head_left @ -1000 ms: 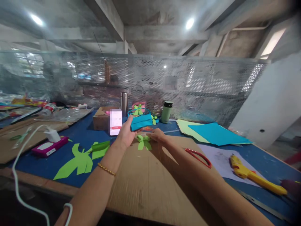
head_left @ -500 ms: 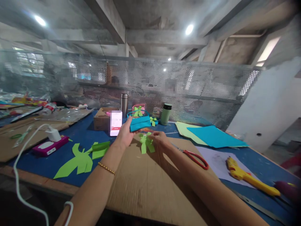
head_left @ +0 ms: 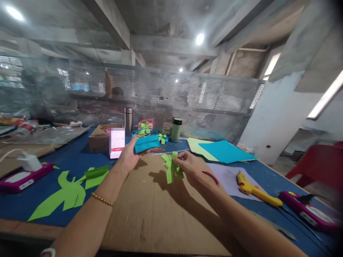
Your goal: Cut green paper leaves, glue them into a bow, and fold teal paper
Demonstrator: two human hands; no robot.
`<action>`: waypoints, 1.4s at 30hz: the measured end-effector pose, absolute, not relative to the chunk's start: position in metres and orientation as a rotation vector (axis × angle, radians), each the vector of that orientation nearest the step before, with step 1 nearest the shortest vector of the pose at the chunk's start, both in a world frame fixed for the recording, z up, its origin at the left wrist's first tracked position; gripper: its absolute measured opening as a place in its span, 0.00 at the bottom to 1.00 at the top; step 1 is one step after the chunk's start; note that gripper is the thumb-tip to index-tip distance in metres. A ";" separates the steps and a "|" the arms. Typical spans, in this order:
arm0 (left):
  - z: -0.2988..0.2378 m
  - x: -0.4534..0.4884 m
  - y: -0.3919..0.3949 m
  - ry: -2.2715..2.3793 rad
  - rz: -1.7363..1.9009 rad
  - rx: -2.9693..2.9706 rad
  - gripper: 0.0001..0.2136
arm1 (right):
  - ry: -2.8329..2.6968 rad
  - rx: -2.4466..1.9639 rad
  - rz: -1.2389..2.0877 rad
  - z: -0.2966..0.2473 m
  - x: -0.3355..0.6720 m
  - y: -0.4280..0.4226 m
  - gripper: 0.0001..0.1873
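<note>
My left hand [head_left: 129, 156] is closed around a small blue paper basket [head_left: 146, 143] with a thin handle, held above the cardboard sheet [head_left: 139, 214]. Between the thumb and fingers of my right hand [head_left: 187, 164] is a green paper bow [head_left: 171, 167], its tails hanging down and its shadow falling on the cardboard. Red-handled scissors [head_left: 211, 176] lie partly hidden behind my right wrist. Green paper cutouts [head_left: 71, 192] and a folded green piece [head_left: 96, 176] rest on the blue tabletop left of my left forearm.
A phone [head_left: 117, 142], a cardboard box [head_left: 99, 138], a steel flask [head_left: 129, 121] and a green tumbler [head_left: 176, 131] stand at the back. Blue sheets [head_left: 227, 150], a yellow glue gun [head_left: 254, 191] and a purple power strip [head_left: 308, 212] are on the right.
The view has turned to the right. My right hand has lifted the green bow off the cardboard and a little away from the basket, which my left hand still holds.
</note>
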State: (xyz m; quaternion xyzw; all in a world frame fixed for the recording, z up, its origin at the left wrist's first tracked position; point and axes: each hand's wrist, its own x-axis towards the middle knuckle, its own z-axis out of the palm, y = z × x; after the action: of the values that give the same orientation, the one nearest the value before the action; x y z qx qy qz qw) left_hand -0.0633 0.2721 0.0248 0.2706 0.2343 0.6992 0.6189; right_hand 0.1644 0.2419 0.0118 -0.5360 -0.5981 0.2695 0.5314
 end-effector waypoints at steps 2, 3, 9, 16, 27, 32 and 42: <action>0.025 -0.058 0.269 0.537 1.583 0.649 0.13 | -1.401 -1.274 0.657 0.015 0.169 0.232 0.10; 0.025 -0.056 0.267 0.541 1.567 0.665 0.13 | -1.391 -1.266 0.670 0.016 0.171 0.228 0.10; 0.026 -0.038 0.253 0.603 1.454 0.711 0.12 | -1.363 -1.168 0.756 0.021 0.178 0.214 0.16; 0.015 -0.022 0.244 0.611 1.328 0.844 0.16 | -1.272 -0.940 1.053 0.016 0.177 0.202 0.23; 0.007 -0.006 0.234 0.467 1.267 0.922 0.15 | -1.230 -0.917 1.087 0.009 0.162 0.196 0.21; 0.014 -0.002 0.225 0.579 1.203 0.921 0.14 | -1.252 -0.896 1.031 0.006 0.162 0.198 0.14; 0.015 0.001 0.221 0.507 1.199 0.995 0.12 | -1.268 -0.965 0.944 0.004 0.164 0.202 0.15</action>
State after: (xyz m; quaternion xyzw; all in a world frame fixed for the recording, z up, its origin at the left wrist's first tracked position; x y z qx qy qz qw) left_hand 0.0006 0.2208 0.0150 0.4439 0.2261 0.5345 0.6828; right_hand 0.1639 0.2016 0.0040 -0.4164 -0.5474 0.4075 0.6008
